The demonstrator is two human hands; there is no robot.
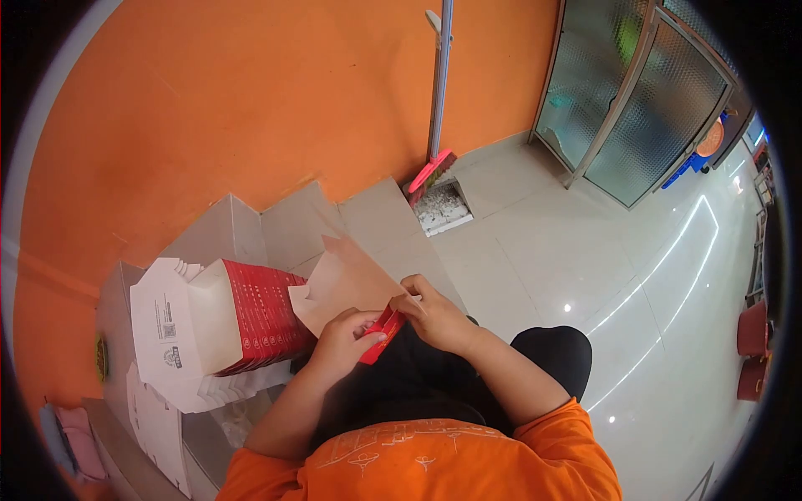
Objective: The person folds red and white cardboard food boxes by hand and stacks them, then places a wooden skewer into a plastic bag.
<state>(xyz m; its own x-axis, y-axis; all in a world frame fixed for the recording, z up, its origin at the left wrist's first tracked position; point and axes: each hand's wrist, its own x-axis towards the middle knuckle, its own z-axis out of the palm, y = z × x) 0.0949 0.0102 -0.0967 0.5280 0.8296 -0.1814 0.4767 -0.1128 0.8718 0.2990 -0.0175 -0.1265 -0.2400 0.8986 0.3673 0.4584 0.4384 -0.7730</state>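
Head view, centre of frame: left hand (347, 334) and right hand (439, 317) both have fingers clamped on a flat carton blank (351, 284); folded red cartons (251, 313) stack lower left.

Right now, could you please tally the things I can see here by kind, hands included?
Hands: 2, the left hand and the right hand, both on one flat carton
Stacks of folded cartons: 1
Brooms: 1
Dustpans: 1
Total: 6

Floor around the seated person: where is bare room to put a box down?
Bare tiled floor lies between the person's knee, the broom and the glass doors. Crowded: the stack of boxes beside the left hand.
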